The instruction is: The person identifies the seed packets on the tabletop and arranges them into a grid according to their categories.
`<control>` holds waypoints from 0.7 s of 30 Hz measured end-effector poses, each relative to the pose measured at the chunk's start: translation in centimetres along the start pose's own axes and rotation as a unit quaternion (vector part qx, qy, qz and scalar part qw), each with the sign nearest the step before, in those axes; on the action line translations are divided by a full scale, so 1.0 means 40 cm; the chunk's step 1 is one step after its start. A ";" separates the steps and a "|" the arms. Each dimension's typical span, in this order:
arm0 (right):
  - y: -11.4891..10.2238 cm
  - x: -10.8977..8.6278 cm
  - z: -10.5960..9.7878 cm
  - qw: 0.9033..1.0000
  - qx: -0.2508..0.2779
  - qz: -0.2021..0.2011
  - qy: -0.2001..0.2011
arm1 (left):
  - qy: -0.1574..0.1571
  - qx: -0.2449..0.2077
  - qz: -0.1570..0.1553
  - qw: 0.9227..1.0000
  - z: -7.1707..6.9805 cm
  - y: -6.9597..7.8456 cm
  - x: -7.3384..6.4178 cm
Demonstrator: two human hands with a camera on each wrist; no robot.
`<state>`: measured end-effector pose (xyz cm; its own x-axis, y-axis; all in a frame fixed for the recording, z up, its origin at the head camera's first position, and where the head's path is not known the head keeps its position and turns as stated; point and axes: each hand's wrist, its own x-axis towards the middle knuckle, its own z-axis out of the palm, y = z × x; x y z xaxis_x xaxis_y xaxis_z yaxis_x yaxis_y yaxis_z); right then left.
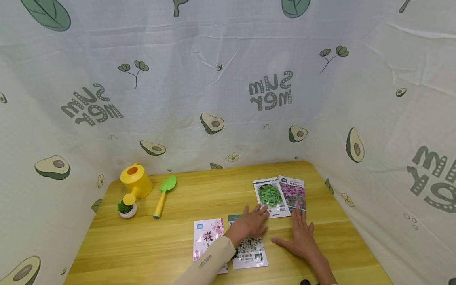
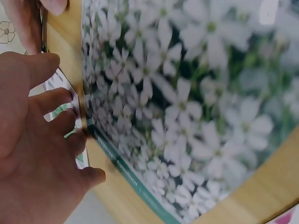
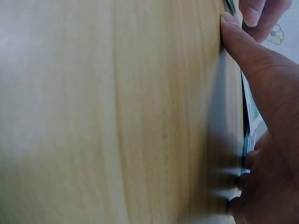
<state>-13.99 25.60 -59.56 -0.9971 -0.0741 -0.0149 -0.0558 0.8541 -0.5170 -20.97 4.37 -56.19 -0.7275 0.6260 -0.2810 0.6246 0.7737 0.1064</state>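
A seed packet with green leaves lies at the back right of the table. A purple-flower packet lies against its right side, partly under it. My left hand, fingers spread, touches the green packet's lower left corner. Below that hand is a white-flower packet, its upper part covered by my hand; it fills much of the left wrist view. My right hand lies flat on the table, fingertips at the purple packet's lower edge and thumb stretched leftward. A pink packet is partly hidden by my left sleeve.
On the table's left stand a yellow watering can and a small potted plant under its spout. A toy trowel with green blade and yellow handle lies beside them. Printed cloth hangs around the wooden table.
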 end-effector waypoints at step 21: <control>-0.001 -0.006 -0.007 1.000 0.009 -0.003 -0.002 | 0.030 -0.068 -0.025 0.997 -0.028 -0.059 -0.010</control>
<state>-13.74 25.73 -59.31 -0.9966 -0.0811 -0.0163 -0.0600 0.8446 -0.5320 -22.46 2.40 -55.27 -0.7745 0.5886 -0.2317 0.5463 0.8071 0.2240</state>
